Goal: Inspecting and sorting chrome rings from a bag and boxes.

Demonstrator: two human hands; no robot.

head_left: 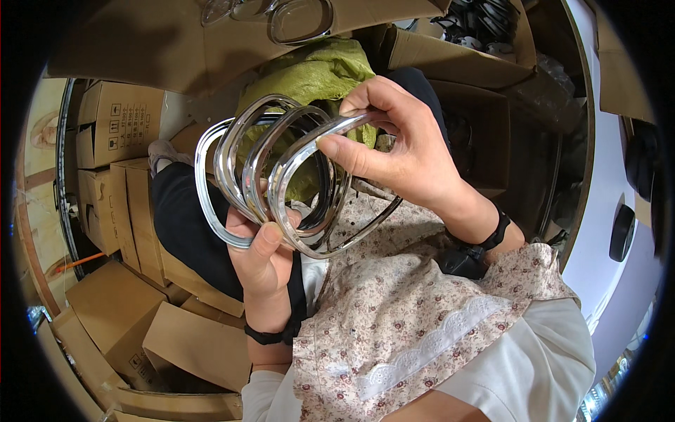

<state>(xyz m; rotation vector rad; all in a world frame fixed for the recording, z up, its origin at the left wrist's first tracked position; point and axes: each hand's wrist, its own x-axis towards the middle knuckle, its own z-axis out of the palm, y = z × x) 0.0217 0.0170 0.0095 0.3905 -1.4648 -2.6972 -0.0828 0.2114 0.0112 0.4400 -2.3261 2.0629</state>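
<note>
The fingers of the right hand are clamped on one of several shiny silver, metal-looking oval rings, thumb against the near face at about 1 o'clock on its rim. The left hand pinches the bundle at about 7 o'clock, thumb in front and other fingertips partly hidden behind. The exact count is hard to tell because the rims overlap. This opposed hold probably keeps the slippery loops from sliding off, while fanning them apart leaves each edge showing.

Taking the rings as the dial's centre, a crumpled yellow-green woven plastic sack sits just behind them at 12. At 5 lies the wearer's cream floral cloth apron; the lowest rim comes close to it. Farther out at 12, more clear or silvery oval loops rest on a broad brown cardboard flap, likely within easy reach there. An open brown carton at 1 to 2 holds black parts.

Brown cardboard boxes crowd 7 to 10, so sideways room looks tight there. At 3, a white desk carries a black oval piece, well apart from the hands. The freest space seems to be above the apron.
</note>
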